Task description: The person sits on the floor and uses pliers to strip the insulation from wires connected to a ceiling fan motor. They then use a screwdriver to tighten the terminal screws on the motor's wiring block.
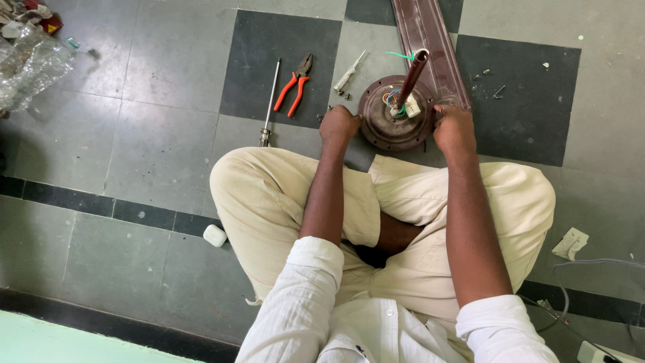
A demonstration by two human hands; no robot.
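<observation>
Item: brown ceiling-fan motor housing [396,124], on the floor [168,81] before my crossed legs, downrod [412,72] rising tilted from its centre, coloured wires [395,101] exposed at the hub.

Grip: my left hand [338,126] closed on the housing's left rim; my right hand [454,128] closed on its right rim.

Adjacent: one brown fan blade [430,40] lying just behind the motor, not visibly fastened. Loose screws [494,91] scattered right. Red-handled pliers [295,86], long screwdriver [270,101], small tester screwdriver [348,72] lying left, untouched.

Progress, as I judge: midway; wiring open, hardware loose, blade still to be dealt with.
</observation>
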